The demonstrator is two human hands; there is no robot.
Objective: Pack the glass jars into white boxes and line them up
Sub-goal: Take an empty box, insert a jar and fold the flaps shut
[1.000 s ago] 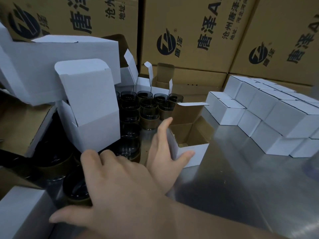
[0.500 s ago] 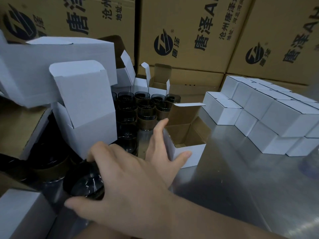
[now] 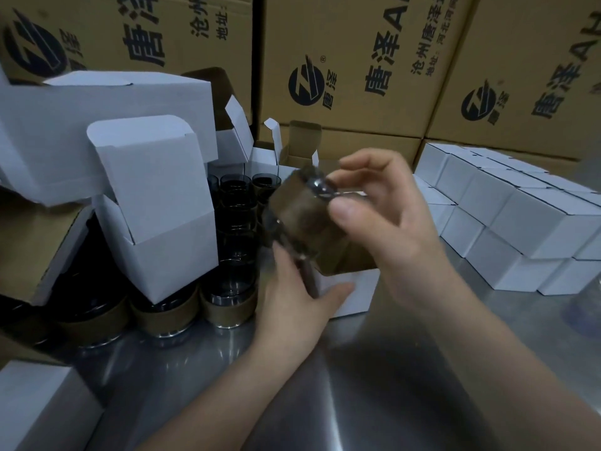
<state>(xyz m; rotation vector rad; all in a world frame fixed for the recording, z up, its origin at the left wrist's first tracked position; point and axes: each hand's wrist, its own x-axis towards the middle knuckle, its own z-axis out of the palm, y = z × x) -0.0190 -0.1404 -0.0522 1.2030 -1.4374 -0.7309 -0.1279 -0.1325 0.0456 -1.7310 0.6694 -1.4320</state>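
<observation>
Grip: right hand (image 3: 390, 219) grasps jar (image 3: 307, 226); left hand (image 3: 292, 301), fingers flat, steadies box (image 3: 354, 288).
Jar: tilted, blurred, just above open box on table (image 3: 422, 369).
Handling: likely rigid, slick, breakable glass; hold round the brown band (image 3: 289, 203), lower gently.

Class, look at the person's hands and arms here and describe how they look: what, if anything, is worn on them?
Both the left hand and the right hand are bare: no gloves, rings or watch show. The left forearm and right forearm are bare too, with no sleeve in view up to the picture's lower edge.
</observation>
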